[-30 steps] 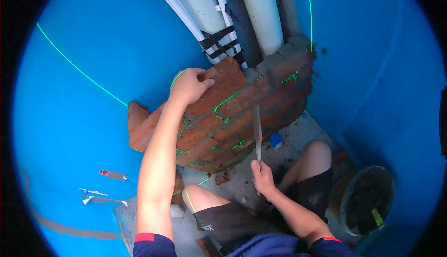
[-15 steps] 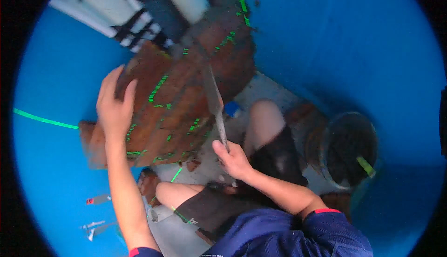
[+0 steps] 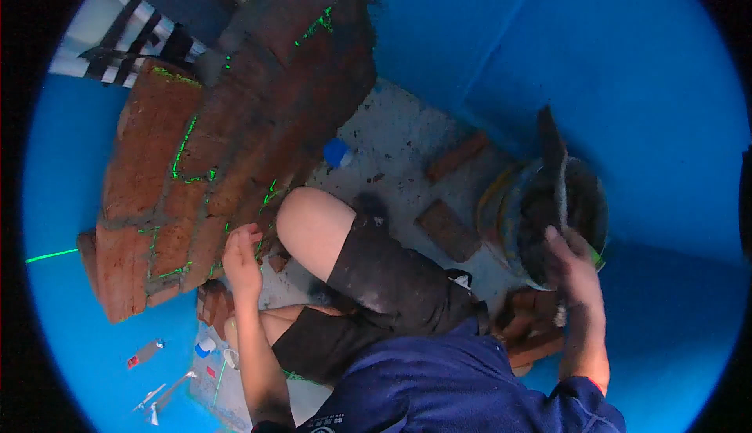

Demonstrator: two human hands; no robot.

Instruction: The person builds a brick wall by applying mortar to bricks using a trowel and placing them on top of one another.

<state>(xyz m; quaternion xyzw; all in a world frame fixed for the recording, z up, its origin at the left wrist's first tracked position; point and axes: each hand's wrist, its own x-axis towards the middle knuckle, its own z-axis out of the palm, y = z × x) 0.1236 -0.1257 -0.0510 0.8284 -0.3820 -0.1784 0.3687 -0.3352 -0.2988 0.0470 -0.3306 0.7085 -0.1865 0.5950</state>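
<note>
My right hand grips a long narrow trowel, its blade pointing away from me above the bucket. The bucket holds dark wet mortar and stands at my right. At my left, my left hand hovers beside the brick wall with loosely bent fingers and nothing visible in it. Dark mortar fills the wall's joints and smears its far part.
Loose bricks lie on the grey floor, including one brick beside the bucket. More bricks are piled near my right forearm. A blue cap-like object lies by the wall. Blue sheeting surrounds the work area.
My right hand has carried the trowel from the wall to above the bucket on the right. My left hand has drawn back from the wall's left edge, its fingers less spread.
</note>
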